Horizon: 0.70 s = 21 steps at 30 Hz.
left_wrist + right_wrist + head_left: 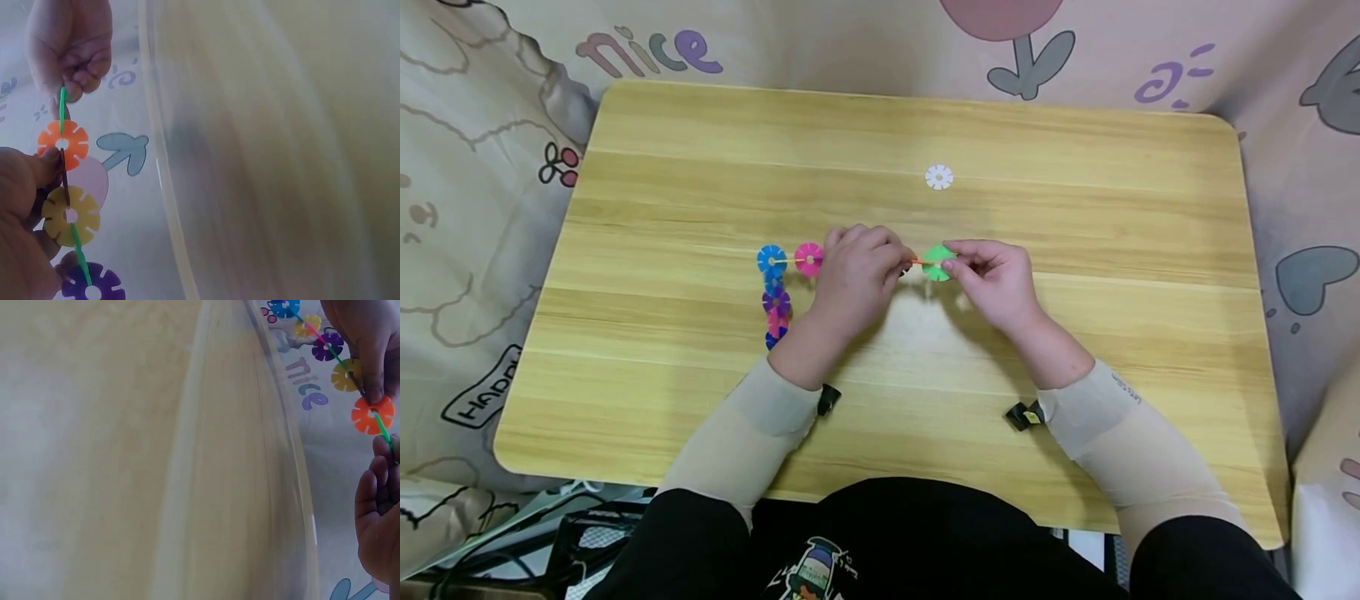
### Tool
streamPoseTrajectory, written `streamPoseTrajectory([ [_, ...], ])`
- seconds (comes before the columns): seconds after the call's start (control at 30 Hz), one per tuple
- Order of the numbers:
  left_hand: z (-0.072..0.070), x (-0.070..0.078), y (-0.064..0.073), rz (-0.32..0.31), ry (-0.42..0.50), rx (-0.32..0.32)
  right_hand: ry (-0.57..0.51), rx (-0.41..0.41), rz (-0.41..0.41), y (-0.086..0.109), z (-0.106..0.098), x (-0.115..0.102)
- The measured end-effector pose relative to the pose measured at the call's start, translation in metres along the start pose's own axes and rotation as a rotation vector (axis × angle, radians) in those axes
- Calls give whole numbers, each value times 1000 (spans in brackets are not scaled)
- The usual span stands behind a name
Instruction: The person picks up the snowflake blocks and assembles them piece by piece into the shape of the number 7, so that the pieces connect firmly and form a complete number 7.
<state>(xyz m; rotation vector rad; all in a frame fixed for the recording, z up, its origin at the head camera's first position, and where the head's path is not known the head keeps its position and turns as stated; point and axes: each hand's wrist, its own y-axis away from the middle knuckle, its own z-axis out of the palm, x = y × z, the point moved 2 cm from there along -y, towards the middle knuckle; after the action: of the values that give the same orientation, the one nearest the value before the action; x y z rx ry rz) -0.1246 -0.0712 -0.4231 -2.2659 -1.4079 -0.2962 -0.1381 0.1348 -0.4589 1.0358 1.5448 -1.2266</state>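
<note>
Notched plastic flower discs are joined edge to edge into a chain. In the head view my left hand (860, 283) grips the chain from above; in the left wrist view its thumb presses an orange disc (76, 140), with a yellow disc (89, 219) and a purple disc (109, 284) further along. My right hand (996, 279) pinches the green disc (932, 272) at the chain's right end, which is slotted into the orange one. Left of my hands, a pink disc (809, 249) and a blue disc (766, 254) show, where the chain bends toward me.
A loose white disc (931, 177) lies on the wooden table (1112, 208) beyond my hands. The chain's near leg, with a purple disc (769, 302), runs down beside my left forearm. Patterned cloth (850, 42) surrounds the table's back and sides.
</note>
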Motion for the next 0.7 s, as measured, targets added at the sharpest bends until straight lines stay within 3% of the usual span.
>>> streamPoseTrajectory([
  [0.2, -1, 1, 0, -5, 18, 12, -20, -11, -6, -2, 2, 0],
  [0.5, -1, 1, -2, 59, 31, 28, -13, -8, 23, -6, -3, -1],
  [0.7, -1, -2, -2, 89, 48, 94, -7, -30, 2, -11, 1, -8],
])
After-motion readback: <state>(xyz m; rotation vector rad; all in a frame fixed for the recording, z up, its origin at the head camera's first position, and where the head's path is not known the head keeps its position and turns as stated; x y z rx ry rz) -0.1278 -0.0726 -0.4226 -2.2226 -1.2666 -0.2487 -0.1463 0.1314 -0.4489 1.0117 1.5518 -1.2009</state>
